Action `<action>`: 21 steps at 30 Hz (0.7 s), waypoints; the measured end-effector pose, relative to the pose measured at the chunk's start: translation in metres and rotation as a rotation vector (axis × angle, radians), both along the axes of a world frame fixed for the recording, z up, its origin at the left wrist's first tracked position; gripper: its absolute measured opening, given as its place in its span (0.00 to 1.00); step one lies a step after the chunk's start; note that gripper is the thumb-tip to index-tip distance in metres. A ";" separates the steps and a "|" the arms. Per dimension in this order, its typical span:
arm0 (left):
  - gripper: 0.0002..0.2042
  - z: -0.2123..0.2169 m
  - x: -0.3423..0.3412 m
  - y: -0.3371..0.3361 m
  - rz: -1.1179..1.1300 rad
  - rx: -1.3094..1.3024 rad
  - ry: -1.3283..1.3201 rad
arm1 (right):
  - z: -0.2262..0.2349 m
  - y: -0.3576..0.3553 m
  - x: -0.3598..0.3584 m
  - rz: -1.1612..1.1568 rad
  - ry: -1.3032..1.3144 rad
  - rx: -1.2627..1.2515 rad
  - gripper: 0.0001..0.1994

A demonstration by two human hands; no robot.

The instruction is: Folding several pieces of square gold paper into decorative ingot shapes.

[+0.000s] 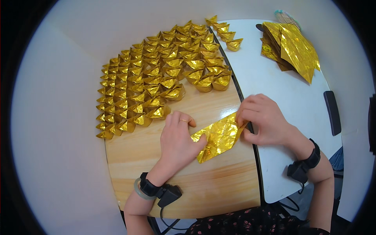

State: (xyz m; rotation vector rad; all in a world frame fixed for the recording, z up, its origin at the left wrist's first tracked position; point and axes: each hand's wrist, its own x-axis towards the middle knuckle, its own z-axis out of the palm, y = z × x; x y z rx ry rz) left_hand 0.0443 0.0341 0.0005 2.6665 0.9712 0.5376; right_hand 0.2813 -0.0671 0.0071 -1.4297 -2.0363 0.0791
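A partly folded sheet of gold foil paper [218, 137] lies on the wooden table [203, 184] in front of me. My left hand [178, 141] presses flat on the sheet's left end, fingers spread, a ring on one finger. My right hand [260, 119] pinches the sheet's upper right corner between thumb and fingers. Both wrists wear black strapped devices with cables.
Several rows of finished gold paper ingots [156, 74] cover the far part of the wooden table, a few spilling onto the white table [274, 90] at right. A stack of unfolded gold sheets [291, 49] lies at the far right. A dark chair arm [332, 112] stands beside it.
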 end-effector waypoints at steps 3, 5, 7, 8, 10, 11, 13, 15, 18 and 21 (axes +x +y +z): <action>0.16 0.000 -0.002 -0.001 0.043 -0.107 -0.009 | 0.000 -0.004 -0.002 0.021 0.005 -0.128 0.08; 0.17 0.004 0.000 -0.002 0.125 -0.188 -0.009 | -0.001 -0.004 -0.002 0.018 -0.007 -0.158 0.08; 0.17 0.004 0.001 -0.002 0.115 -0.147 -0.010 | -0.003 -0.006 -0.001 -0.008 -0.042 -0.190 0.11; 0.18 0.003 0.001 -0.002 0.107 -0.112 -0.013 | -0.005 -0.005 -0.001 -0.010 -0.039 -0.188 0.11; 0.19 0.000 0.001 -0.003 0.091 -0.199 -0.070 | -0.009 -0.005 -0.003 -0.021 -0.001 -0.194 0.14; 0.19 -0.001 0.000 -0.003 0.077 -0.288 -0.129 | -0.009 -0.005 -0.004 -0.024 0.003 -0.194 0.14; 0.18 -0.003 -0.002 -0.004 0.050 -0.387 -0.200 | -0.008 -0.004 -0.006 -0.012 -0.010 -0.223 0.16; 0.17 -0.003 -0.004 -0.004 0.023 -0.487 -0.270 | -0.010 -0.002 -0.007 -0.007 -0.007 -0.190 0.16; 0.11 -0.001 -0.007 -0.001 -0.143 -0.453 -0.376 | -0.012 -0.001 -0.007 -0.001 -0.018 -0.172 0.17; 0.09 0.003 -0.004 0.000 -0.285 -0.649 -0.194 | -0.012 -0.002 -0.008 -0.010 -0.036 -0.188 0.18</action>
